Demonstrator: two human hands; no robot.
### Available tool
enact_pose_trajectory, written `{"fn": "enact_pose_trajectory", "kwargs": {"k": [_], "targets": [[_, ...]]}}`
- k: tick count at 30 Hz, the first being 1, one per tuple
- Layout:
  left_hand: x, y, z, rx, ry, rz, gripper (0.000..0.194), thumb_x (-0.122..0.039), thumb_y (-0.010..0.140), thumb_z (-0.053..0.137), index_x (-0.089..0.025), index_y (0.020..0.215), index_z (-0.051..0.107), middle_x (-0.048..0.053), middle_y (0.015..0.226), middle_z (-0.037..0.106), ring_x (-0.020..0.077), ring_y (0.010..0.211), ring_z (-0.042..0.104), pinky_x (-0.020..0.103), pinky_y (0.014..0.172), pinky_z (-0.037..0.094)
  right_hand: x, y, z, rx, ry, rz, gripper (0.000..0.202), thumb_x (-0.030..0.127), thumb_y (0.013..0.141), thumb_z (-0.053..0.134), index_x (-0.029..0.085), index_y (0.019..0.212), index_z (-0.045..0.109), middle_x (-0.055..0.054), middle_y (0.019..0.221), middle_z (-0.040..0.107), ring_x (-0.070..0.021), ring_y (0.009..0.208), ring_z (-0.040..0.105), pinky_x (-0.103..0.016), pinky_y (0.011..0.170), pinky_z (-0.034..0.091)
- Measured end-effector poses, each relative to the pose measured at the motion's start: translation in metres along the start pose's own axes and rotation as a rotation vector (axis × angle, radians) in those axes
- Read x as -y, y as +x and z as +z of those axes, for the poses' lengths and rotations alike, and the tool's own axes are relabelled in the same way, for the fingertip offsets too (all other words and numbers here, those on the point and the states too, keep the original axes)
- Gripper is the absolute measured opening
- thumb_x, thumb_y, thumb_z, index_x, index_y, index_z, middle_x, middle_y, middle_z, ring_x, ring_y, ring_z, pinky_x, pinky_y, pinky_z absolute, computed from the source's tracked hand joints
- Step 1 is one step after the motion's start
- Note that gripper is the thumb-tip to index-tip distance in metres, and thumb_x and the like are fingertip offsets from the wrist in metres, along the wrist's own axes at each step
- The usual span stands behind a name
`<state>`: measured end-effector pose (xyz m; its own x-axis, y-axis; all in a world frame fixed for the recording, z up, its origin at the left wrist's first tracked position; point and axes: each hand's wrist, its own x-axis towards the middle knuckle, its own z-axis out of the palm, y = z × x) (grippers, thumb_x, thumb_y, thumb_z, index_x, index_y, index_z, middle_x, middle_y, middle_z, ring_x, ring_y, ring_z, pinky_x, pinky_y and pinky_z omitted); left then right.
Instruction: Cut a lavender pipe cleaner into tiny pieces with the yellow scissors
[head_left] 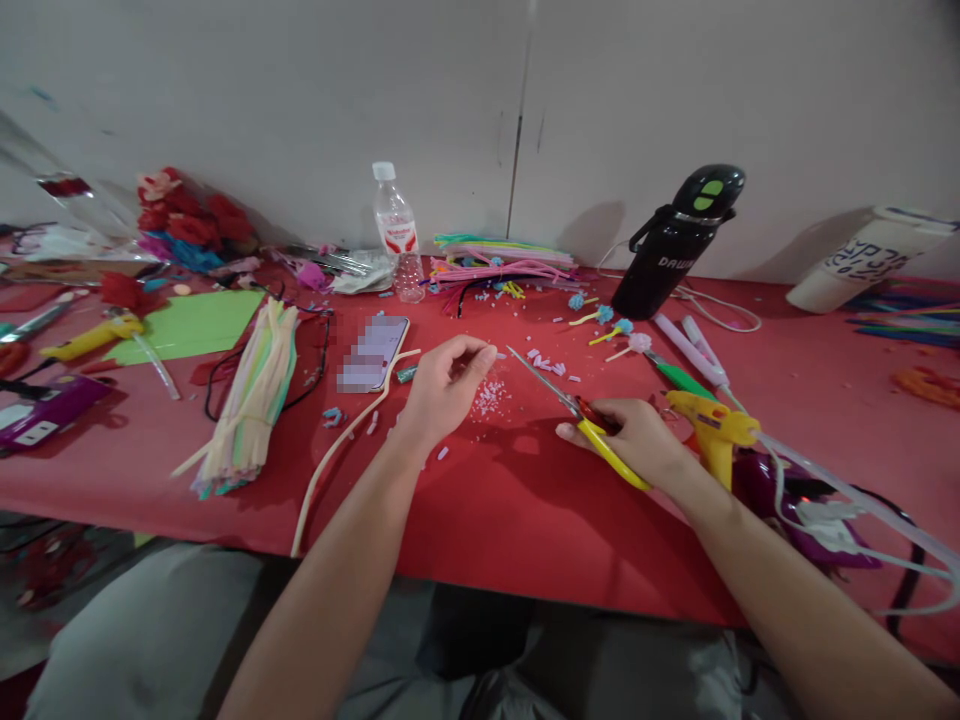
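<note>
Left hand [450, 385] pinches tiny pink piece [501, 354], likely light and soft, best held by one end; right hand [637, 438] grasps scissors [553, 387] by handles [613, 458], inward from table's [540, 545] front edge.

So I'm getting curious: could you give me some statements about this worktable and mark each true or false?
1. The right hand holds yellow-handled metal scissors. True.
2. The left hand is open with its fingers spread. False: finger and thumb are pinched together, a small pink piece at their tips.
3. A white-capped clear plastic bottle stands left of a black flask. True.
4. The bundle of fuzzy pastel stems lies right of the scissors. False: it lies left of both hands.
</note>
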<state>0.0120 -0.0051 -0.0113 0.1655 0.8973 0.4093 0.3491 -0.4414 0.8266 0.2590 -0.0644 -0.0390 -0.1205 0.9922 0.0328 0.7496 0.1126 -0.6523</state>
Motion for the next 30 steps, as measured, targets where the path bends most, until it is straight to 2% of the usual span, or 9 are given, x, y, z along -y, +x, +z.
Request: {"fn": "enact_pose_trajectory", "kwargs": {"k": [15,30], "targets": [[-0.0074,-0.0005,-0.0013,0.021,0.002,-0.007,0.031,-0.041,0.087,0.052,-0.015,0.074,0.06,-0.001,0.06,0.051,0.0078,0.053,0.041,0.02,0.049,0.034,0.0018,-0.002,0.0012,0.016,0.002,-0.001,0.054,0.06,0.068,0.067,0.018,0.057,0.035,0.005,0.058,0.025,-0.0081,0.054,0.023,-0.022,0.044,0.019],[-0.0061,-0.0001,-0.0004,0.019,0.016,0.001,0.033,-0.042,0.088,0.05,-0.015,0.072,0.06,-0.001,0.06,0.051,0.0086,0.054,0.041,0.021,0.051,0.033,0.0001,-0.0017,0.0016,-0.016,-0.022,-0.007,0.055,0.06,0.066,0.069,0.018,0.057,0.034,0.005,0.058,0.024,-0.0078,0.054,0.023,-0.022,0.044,0.018]]}}
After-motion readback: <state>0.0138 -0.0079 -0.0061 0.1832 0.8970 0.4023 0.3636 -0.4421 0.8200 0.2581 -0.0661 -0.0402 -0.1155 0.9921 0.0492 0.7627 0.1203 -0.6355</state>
